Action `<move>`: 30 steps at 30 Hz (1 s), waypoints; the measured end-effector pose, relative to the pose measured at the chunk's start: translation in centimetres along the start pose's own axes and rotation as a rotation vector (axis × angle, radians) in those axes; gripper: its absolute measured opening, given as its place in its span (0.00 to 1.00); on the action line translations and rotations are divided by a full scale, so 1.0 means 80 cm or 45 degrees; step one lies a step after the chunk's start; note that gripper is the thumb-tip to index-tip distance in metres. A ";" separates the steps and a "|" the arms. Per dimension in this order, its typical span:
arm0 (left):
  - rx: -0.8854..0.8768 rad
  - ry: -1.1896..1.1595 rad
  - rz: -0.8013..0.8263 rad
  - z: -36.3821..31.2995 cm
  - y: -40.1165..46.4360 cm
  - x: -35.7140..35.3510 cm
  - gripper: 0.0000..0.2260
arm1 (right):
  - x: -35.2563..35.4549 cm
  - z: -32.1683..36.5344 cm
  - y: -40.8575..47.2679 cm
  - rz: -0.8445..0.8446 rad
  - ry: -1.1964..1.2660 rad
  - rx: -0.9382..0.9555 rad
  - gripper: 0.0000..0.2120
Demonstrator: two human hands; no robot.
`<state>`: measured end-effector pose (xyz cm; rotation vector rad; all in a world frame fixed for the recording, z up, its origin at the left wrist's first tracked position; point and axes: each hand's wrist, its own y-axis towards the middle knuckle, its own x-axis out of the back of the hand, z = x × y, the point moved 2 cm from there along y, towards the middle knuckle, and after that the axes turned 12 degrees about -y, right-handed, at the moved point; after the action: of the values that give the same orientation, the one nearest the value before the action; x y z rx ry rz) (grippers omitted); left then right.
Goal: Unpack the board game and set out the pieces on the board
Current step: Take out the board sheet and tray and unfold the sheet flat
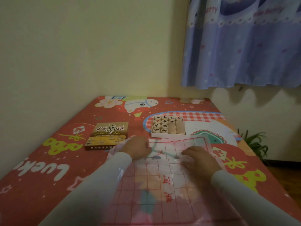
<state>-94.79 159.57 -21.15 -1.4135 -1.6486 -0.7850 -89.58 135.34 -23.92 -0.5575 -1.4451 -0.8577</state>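
A table covered by a red cartoon-printed cloth [48, 160] was set into the corner of a pale yellow-walled room, with a blue patterned curtain [244, 46] hung at the right and a green plant [254, 142] seen beyond the table's right edge. The board [162, 185], a thin translucent plastic sheet printed with a red grid and red characters, was spread across the near middle of the table, its far edge lying just short of the open tray. Both hands were laid on its far half: the left hand [138, 148] was pressed down near the left edge, and the right hand [199, 158] lay palm-down with fingers loosely extended. Nothing was gripped by either hand; the sheet appeared to be held flat and smoothed, probably because such film tends to curl or crease. The white tray [168, 126] beyond the board was filled with round pale wooden pieces [160, 125], marked in red or black and packed in 4 columns, some stacked on edge. None had yet been placed on the board. The lid [107, 136], printed "Chinese chess", was set aside to the left.
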 end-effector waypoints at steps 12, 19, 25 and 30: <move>0.177 0.281 0.366 0.028 -0.023 -0.024 0.39 | -0.009 -0.012 -0.020 0.552 -0.317 0.085 0.54; -0.001 0.231 0.173 0.018 -0.032 -0.024 0.33 | 0.009 -0.041 -0.033 0.698 -0.338 -0.008 0.52; -0.007 0.264 -0.034 0.041 -0.032 -0.020 0.25 | 0.018 -0.041 -0.039 0.464 -0.043 -0.124 0.57; 0.032 0.193 0.096 0.056 -0.037 -0.037 0.29 | 0.000 -0.040 -0.050 0.512 -0.245 -0.091 0.45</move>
<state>-98.35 161.45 -25.74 -1.3561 -1.4768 -0.8051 -90.76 130.43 -24.88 -0.9683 -1.4108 -0.5473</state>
